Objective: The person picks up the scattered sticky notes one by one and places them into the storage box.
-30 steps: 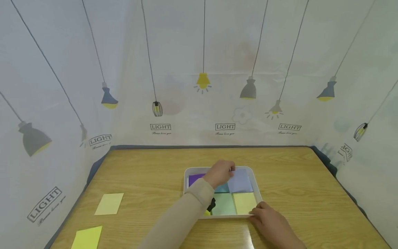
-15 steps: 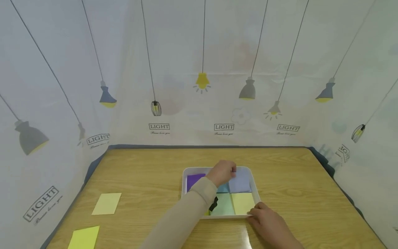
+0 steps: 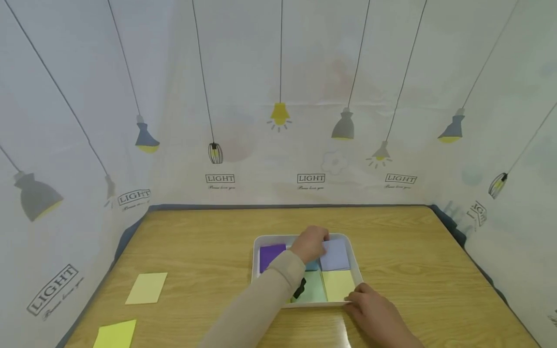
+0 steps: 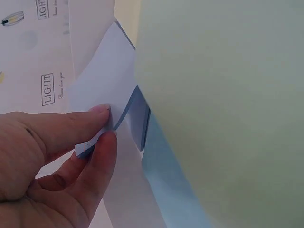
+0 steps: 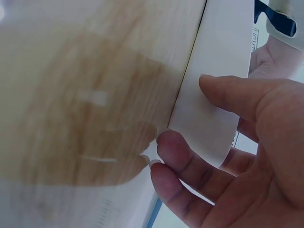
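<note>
A white tray (image 3: 317,305) holds several square sticky note pads. My left hand (image 3: 310,243) reaches over it and pinches the near edge of lavender sticky notes (image 4: 105,69) between thumb and fingers, one corner bent up in the left wrist view. More lavender paper lies underneath. In the head view the lavender pad (image 3: 336,257) is at the tray's back right. My right hand (image 3: 375,309) grips the tray's front right corner, its thumb on the white wall (image 5: 216,118). Also inside are a purple pad (image 3: 271,256), a pale green pad (image 3: 315,288) and a pale yellow pad (image 3: 339,285). The left forearm hides part of the tray.
On the wooden table (image 3: 209,241) to the left lie a pale yellow note square (image 3: 146,288) and a brighter yellow square (image 3: 115,333), cut off by the frame. A pale curtain (image 3: 243,72) printed with lamps surrounds the table at the back and sides.
The left hand stays at the lavender pad, with slight movement of the fingers. The right hand remains at the tray corner. The whole head view has shifted slightly.
</note>
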`<state>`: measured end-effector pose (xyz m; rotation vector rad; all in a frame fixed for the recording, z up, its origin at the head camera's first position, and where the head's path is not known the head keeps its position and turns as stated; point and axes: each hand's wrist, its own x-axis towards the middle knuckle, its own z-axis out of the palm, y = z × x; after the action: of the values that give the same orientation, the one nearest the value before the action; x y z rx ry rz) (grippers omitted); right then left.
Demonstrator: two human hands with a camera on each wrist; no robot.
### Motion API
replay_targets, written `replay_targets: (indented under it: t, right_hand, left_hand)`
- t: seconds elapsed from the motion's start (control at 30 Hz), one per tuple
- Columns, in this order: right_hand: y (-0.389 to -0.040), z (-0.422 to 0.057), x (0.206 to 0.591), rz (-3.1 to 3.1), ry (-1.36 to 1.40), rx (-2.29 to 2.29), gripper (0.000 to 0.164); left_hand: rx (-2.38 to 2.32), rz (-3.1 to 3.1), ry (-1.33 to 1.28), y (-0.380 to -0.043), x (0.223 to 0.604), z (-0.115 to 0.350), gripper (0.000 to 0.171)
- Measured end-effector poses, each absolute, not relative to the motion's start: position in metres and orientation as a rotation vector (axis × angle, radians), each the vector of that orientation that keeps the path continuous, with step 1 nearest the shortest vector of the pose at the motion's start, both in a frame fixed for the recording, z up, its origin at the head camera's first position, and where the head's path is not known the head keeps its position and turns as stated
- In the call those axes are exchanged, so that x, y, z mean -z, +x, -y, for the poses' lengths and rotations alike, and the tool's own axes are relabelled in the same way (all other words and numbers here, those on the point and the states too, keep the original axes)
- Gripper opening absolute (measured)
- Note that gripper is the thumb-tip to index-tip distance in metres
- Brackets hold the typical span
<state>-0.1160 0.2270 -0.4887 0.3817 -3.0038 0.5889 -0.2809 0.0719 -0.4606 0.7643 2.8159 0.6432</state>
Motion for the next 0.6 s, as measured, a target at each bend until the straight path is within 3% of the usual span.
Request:
replay_targets:
  t: [0.6]
  right_hand:
    - [-0.116, -0.228, 0.49, 2.996, 0.382, -0.58, 0.008]
  left_hand:
    - [-0.558, -2.85, 0.749, -0.285, 0.477, -0.075, 0.022]
